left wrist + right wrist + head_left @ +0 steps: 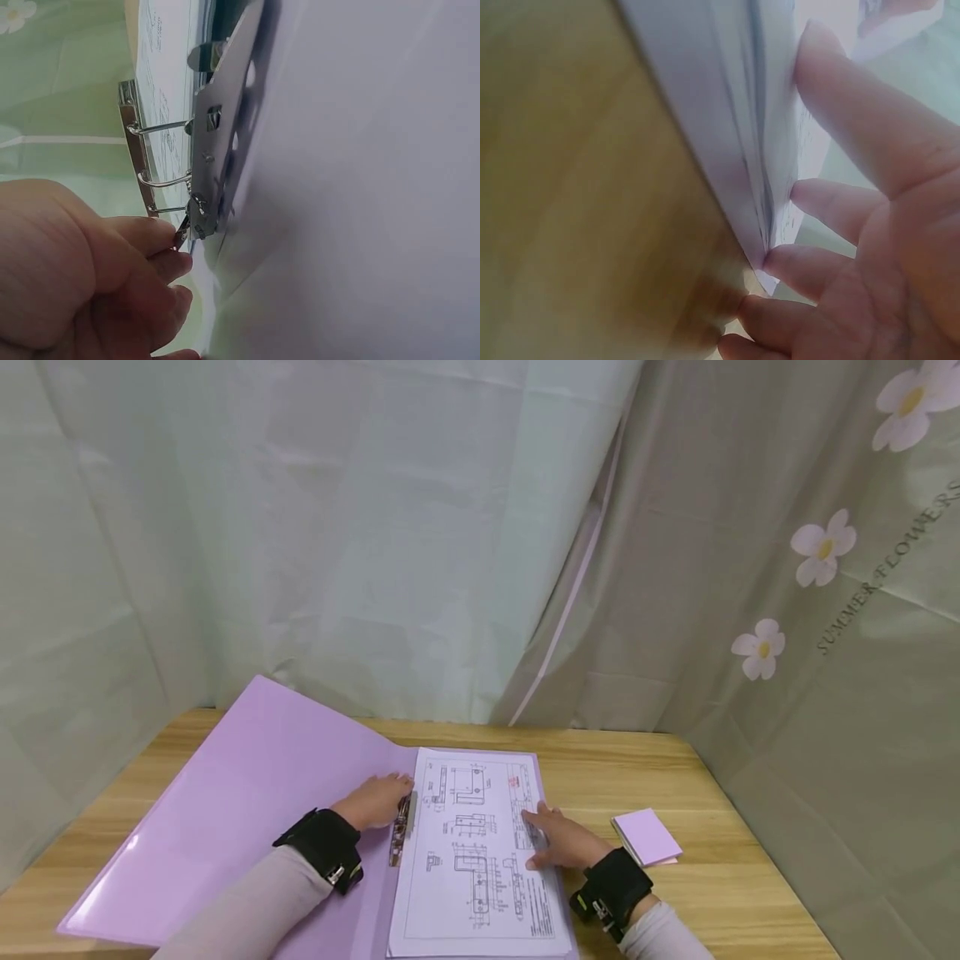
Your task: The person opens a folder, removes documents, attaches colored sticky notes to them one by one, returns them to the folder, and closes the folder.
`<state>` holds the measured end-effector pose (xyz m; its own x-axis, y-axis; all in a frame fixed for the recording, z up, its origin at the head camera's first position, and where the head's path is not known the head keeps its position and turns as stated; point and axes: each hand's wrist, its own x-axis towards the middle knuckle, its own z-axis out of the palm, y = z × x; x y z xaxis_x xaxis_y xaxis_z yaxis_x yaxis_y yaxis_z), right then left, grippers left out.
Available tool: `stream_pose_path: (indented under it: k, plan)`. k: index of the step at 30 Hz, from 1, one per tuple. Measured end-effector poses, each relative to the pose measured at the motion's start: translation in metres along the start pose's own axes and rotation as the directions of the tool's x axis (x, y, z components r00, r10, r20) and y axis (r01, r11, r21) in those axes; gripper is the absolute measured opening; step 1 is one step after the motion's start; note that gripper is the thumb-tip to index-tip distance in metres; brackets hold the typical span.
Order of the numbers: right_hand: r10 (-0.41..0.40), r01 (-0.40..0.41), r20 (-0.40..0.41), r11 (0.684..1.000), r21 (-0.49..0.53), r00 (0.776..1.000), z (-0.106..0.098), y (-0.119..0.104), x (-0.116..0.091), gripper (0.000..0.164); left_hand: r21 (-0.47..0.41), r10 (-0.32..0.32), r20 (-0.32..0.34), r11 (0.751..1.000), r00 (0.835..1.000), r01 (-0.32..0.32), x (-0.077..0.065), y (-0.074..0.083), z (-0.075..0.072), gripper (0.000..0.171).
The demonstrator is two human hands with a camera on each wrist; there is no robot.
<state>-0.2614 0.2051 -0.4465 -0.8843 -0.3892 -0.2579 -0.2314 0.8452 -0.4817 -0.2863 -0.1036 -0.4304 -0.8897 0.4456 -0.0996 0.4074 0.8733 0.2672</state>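
Note:
A purple ring folder (247, 810) lies spread on the table with a stack of printed technical drawings (442, 910) on its right side. My left hand (378, 802) is at the far end of the metal ring clip (399, 839) along the spine. In the left wrist view, its fingertips pinch a small lever (181, 234) at the clip's end, and the metal rings (165, 181) show closely. With fingers spread, my right hand (562, 839) rests on the right edge of the sheets. The right wrist view shows its fingertips along the paper edges (757, 150).
A small stack of purple square note paper (649, 837) lies on the wooden table (720, 877) to the right of the folder. Curtains (420, 543) hang behind the table and on both sides, with printed flowers on the right.

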Motion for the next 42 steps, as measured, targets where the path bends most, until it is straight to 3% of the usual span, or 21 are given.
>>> stream_pose_path:
  k: [7,13,19,32,42]
  plan:
    - [-0.022,0.023,0.019,0.997,-0.077,1.0,0.0,-0.011,0.002,0.077,-0.052,-0.004,-0.035,0.999,0.999,0.002,-0.004,-0.016,0.003,0.039]
    - [-0.094,0.095,0.015,0.982,-0.161,0.995,0.003,-0.02,0.012,0.078,-0.112,0.029,-0.073,0.993,0.997,-0.037,-0.011,-0.036,0.004,0.036]
    - [-0.094,0.099,0.034,0.973,-0.207,0.995,0.006,-0.029,0.024,0.078,-0.131,0.05,-0.073,0.99,0.996,-0.06,-0.022,-0.054,0.002,0.038]
    - [-0.111,0.119,0.054,0.977,-0.18,0.992,0.008,-0.038,0.024,0.077,-0.105,0.123,-0.087,0.986,0.989,-0.132,-0.041,-0.082,-0.009,0.038]
    - [-0.133,0.142,0.066,0.978,-0.15,0.989,0.001,-0.029,0.018,0.077,-0.088,0.166,-0.11,0.981,0.98,-0.176,-0.057,-0.12,-0.012,0.042]
